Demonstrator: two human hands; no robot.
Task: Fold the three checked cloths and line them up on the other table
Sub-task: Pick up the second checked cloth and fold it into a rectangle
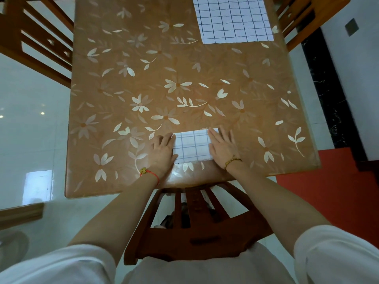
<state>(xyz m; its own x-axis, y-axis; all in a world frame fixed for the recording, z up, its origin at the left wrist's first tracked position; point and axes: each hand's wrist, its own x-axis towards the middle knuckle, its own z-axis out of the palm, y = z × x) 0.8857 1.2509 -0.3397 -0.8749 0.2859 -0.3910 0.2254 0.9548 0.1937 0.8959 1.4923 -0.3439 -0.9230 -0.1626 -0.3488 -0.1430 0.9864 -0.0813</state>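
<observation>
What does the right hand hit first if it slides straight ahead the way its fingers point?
Probably nothing near: the right hand points up-left across bare table. The unfolded checked cloth at the far end sits roughly ahead, possibly slightly right of that line.

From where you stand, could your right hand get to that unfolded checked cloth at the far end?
Probably not without leaning: the right hand lies flat on the folded cloth, and the unfolded cloth is across the bare table.

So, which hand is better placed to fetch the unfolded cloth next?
Right, probably. The unfolded cloth lies at the table's far right corner, on the right hand side; the left hand would reach across. Both press flat on the folded cloth.
</observation>
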